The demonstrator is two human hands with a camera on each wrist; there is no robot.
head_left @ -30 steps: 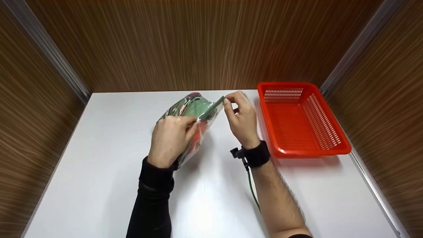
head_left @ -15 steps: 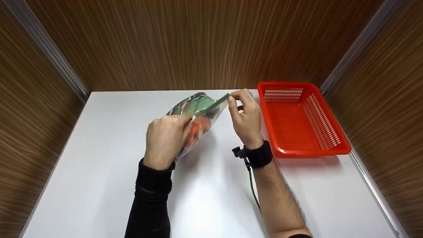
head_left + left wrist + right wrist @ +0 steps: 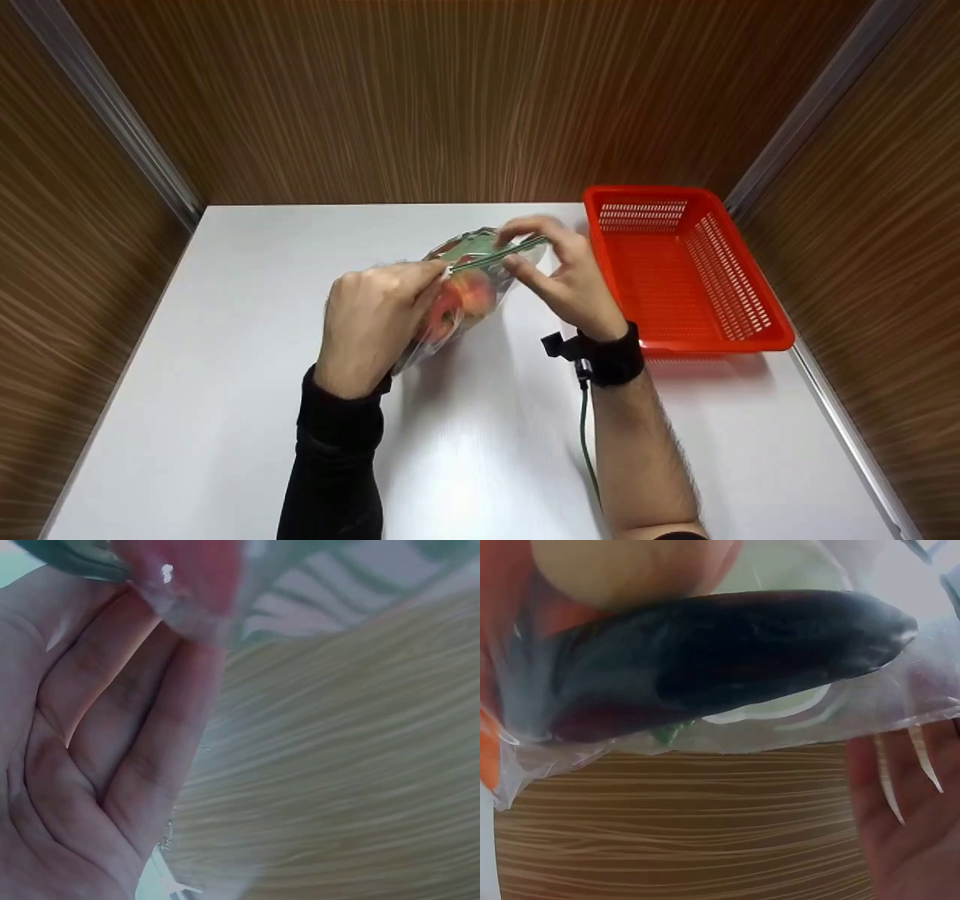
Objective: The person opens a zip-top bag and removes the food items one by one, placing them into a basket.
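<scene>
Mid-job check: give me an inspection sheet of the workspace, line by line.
Surface: white table, bare where visible.
Job's things: clear zip bag with green zip strip, held above the table; red and green contents, not identifiable.
Clutter: empty red perforated basket at the right side of the table.
Grippers: left hand grips the bag's near end; right hand pinches the zip strip.
Cables: green cable runs from the black right wristband.
Surroundings: brown wood-grain walls with metal corner strips.
</scene>
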